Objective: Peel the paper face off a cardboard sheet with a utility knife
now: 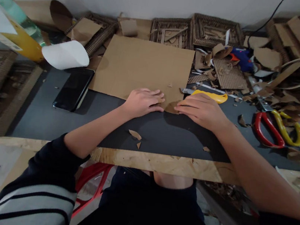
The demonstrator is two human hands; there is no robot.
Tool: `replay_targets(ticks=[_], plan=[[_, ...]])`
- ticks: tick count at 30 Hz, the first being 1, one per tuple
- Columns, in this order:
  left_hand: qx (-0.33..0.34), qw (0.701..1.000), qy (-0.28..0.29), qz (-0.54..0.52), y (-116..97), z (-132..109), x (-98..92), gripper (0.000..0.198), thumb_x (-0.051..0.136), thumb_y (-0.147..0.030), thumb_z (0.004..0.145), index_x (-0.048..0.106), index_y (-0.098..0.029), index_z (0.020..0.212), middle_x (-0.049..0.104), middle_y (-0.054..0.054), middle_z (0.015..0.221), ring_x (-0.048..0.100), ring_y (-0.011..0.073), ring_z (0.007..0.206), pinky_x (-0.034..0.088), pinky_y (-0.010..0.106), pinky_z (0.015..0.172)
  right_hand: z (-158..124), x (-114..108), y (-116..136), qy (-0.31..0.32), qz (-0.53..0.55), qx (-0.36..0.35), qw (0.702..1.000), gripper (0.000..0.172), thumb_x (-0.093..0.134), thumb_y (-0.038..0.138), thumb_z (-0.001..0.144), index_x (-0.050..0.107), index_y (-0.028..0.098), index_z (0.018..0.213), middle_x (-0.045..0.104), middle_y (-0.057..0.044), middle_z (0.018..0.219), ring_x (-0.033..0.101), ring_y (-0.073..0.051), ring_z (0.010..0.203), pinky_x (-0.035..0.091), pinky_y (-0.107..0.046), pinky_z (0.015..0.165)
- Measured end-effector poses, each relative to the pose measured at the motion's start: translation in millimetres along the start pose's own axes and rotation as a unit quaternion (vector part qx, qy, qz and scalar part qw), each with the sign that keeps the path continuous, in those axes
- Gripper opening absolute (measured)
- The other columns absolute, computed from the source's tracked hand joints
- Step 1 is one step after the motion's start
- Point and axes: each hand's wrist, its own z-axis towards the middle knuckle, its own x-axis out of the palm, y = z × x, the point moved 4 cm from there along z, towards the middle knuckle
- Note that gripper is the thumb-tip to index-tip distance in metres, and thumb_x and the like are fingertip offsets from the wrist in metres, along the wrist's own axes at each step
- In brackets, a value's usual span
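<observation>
Cutter (216, 97), scissors (272, 131) right of cardboard sheet (145, 66)

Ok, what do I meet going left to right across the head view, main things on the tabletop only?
Black phone → cardboard sheet, with the left hand on its near edge → right hand at the sheet's near right corner → scissors with red and yellow handles.

The table (168, 139) supports a cardboard sheet (144, 66) under my left hand (145, 100), a phone (73, 89) left of that hand, and scissors (266, 107) right of my right hand (201, 110).
</observation>
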Motion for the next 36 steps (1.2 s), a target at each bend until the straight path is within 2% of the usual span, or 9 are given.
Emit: replay_targets(ticks=[6,11,16,19,23,26,29,34,36], plan=[[-0.004,1.000,-0.002,-0.002,1.2,-0.3,1.2,0.037,0.070,-0.052,0.108,0.085,-0.023,0.124,0.086,0.011,0.129,0.082,0.0287,0.127,0.066,0.041,0.105,4.2,3.1,1.2,0.029,-0.004,-0.011,1.000,0.042,0.043,0.025,0.118,0.085,0.031,0.117,0.087,-0.002,0.116,0.079,-0.022,0.103,0.060,-0.039,0.092],[0.001,1.000,-0.005,-0.002,0.4,0.8,0.8,0.038,0.071,-0.052,0.107,0.086,-0.021,0.124,0.086,0.011,0.126,0.082,0.0290,0.125,0.066,0.040,0.105,7.0,9.1,3.4,0.007,-0.018,0.054,0.998,0.037,0.049,0.027,0.114,0.085,0.028,0.104,0.086,-0.006,0.106,0.078,-0.024,0.094,0.059,-0.038,0.084],[-0.016,1.000,0.009,0.002,-0.4,3.4,1.0,0.036,0.073,-0.050,0.107,0.086,-0.024,0.127,0.085,0.011,0.130,0.082,0.0283,0.127,0.066,0.041,0.108,8.7,18.7,-2.4,-0.020,0.055,0.132,0.990,0.032,0.051,0.029,0.113,0.082,0.027,0.105,0.085,-0.008,0.108,0.079,-0.026,0.101,0.062,-0.040,0.090],[-0.013,1.000,0.005,0.005,-0.5,3.8,1.5,0.034,0.073,-0.051,0.107,0.086,-0.025,0.125,0.086,0.009,0.129,0.082,0.0273,0.126,0.066,0.039,0.107,7.2,17.3,-9.8,-0.071,0.081,0.181,0.978,0.031,0.051,0.036,0.113,0.080,0.030,0.105,0.084,-0.008,0.109,0.079,-0.028,0.101,0.063,-0.044,0.092],[-0.003,1.000,-0.002,0.006,0.5,2.6,2.4,0.035,0.071,-0.052,0.108,0.086,-0.025,0.125,0.086,0.009,0.129,0.082,0.0265,0.126,0.066,0.038,0.106,-0.6,1.7,-18.7,-0.142,0.030,0.259,0.955,0.041,0.044,0.047,0.116,0.081,0.031,0.114,0.082,-0.012,0.113,0.078,-0.032,0.105,0.064,-0.049,0.090],[-0.002,1.000,-0.004,0.001,0.8,2.4,2.6,0.036,0.071,-0.052,0.108,0.085,-0.023,0.125,0.086,0.010,0.130,0.082,0.0271,0.127,0.065,0.038,0.106,-9.8,-9.8,-26.4,-0.160,-0.052,0.298,0.940,0.047,0.037,0.045,0.117,0.076,0.032,0.139,0.080,-0.016,0.127,0.074,-0.037,0.120,0.060,-0.056,0.101],[-0.008,1.000,0.000,-0.008,0.7,3.1,2.3,0.035,0.073,-0.050,0.107,0.086,-0.023,0.125,0.085,0.010,0.130,0.081,0.0284,0.128,0.066,0.040,0.107,-18.9,-9.3,-38.2,-0.144,-0.096,0.295,0.940,0.051,0.046,0.048,0.114,0.066,0.029,0.156,0.075,-0.019,0.138,0.068,-0.043,0.130,0.055,-0.063,0.109],[-0.010,1.000,0.002,-0.012,-0.1,2.9,1.8,0.035,0.073,-0.050,0.107,0.085,-0.023,0.126,0.084,0.011,0.132,0.080,0.0285,0.130,0.065,0.041,0.108,-28.1,9.7,-57.5,-0.050,-0.056,0.229,0.970,0.040,0.058,0.058,0.108,0.077,0.032,0.131,0.077,-0.015,0.124,0.072,-0.041,0.116,0.058,-0.063,0.102],[-0.012,1.000,0.002,-0.012,0.1,2.3,1.9,0.036,0.071,-0.051,0.108,0.084,-0.024,0.128,0.084,0.010,0.133,0.080,0.0284,0.130,0.065,0.042,0.107,-29.3,10.2,-59.9,-0.043,-0.059,0.223,0.972,0.038,0.058,0.059,0.108,0.077,0.032,0.128,0.078,-0.014,0.124,0.072,-0.040,0.115,0.058,-0.061,0.100]])
